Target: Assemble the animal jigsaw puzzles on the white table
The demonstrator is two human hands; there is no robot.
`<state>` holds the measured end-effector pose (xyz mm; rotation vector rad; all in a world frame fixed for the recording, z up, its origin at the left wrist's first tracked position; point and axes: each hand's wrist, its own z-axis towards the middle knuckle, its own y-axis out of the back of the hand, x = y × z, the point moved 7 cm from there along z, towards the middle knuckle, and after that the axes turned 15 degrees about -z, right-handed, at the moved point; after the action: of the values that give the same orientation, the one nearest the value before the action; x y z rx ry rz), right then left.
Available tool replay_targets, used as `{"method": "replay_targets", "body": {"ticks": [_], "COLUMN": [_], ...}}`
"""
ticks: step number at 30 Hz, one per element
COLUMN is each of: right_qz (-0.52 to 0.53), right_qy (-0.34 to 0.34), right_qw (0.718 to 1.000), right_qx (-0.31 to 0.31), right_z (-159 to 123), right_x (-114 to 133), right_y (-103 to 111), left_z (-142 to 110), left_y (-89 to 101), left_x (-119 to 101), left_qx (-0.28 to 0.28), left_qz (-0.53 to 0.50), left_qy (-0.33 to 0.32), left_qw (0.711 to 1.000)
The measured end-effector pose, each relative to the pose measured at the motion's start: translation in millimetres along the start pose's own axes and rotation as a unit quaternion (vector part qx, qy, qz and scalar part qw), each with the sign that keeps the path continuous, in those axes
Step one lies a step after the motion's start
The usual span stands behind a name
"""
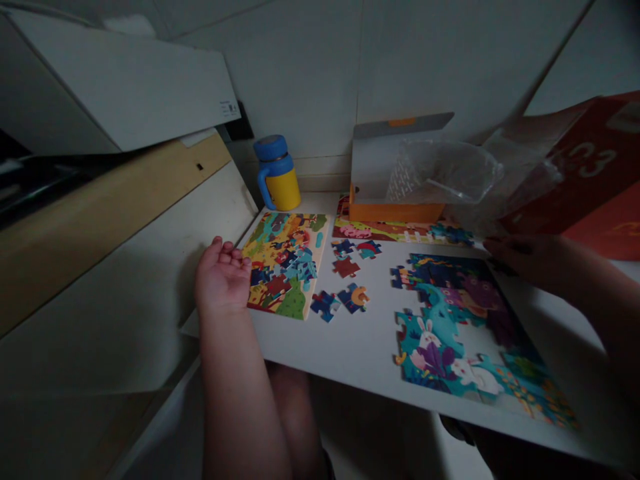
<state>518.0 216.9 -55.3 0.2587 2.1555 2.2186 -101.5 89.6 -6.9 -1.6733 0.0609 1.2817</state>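
My left hand [221, 275] rests at the left edge of the white board [350, 347], fingers curled loosely against the near corner of a colourful puzzle panel [285, 263] with loose pieces heaped on it. My right hand [525, 257] is blurred at the right, at the lower edge of a crumpled clear plastic bag [450, 173]; what its fingers grip is unclear. A partly built blue-green puzzle with white rabbits [465, 333] lies below that hand. Several loose pieces [345, 267] lie in the middle of the board.
A yellow mug with a blue lid [277, 175] stands at the back by the wall. An orange box with a grey lid [395, 193] sits behind a strip of puzzle [395, 232]. A red box [595, 173] is at the right. White furniture panels fill the left.
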Motion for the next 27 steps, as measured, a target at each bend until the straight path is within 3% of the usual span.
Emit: {"method": "replay_targets", "body": {"ticks": [3, 8, 14, 27], "right_qz": [0.005, -0.01, -0.001, -0.021], "right_qy": [-0.011, -0.009, -0.005, 0.014], "right_qw": [1.0, 1.0, 1.0, 1.0], "right_qx": [0.007, -0.007, 0.02, 0.011], "right_z": [1.9, 2.5, 4.3, -6.6], "right_x": [-4.0, -2.8, -5.7, 9.5], "right_y": [-4.5, -4.2, -11.4, 0.9], "left_z": [0.8, -3.6, -10.2, -10.9], "left_y": [3.4, -1.8, -6.6, -9.4], "left_x": [5.2, 4.9, 3.7, 3.6], "left_qx": [-0.019, -0.017, -0.035, -0.027], "left_qz": [-0.059, -0.054, -0.091, -0.09], "left_qy": [0.036, 0.044, 0.061, 0.065], "left_qw": [0.997, 0.997, 0.993, 0.993]}}
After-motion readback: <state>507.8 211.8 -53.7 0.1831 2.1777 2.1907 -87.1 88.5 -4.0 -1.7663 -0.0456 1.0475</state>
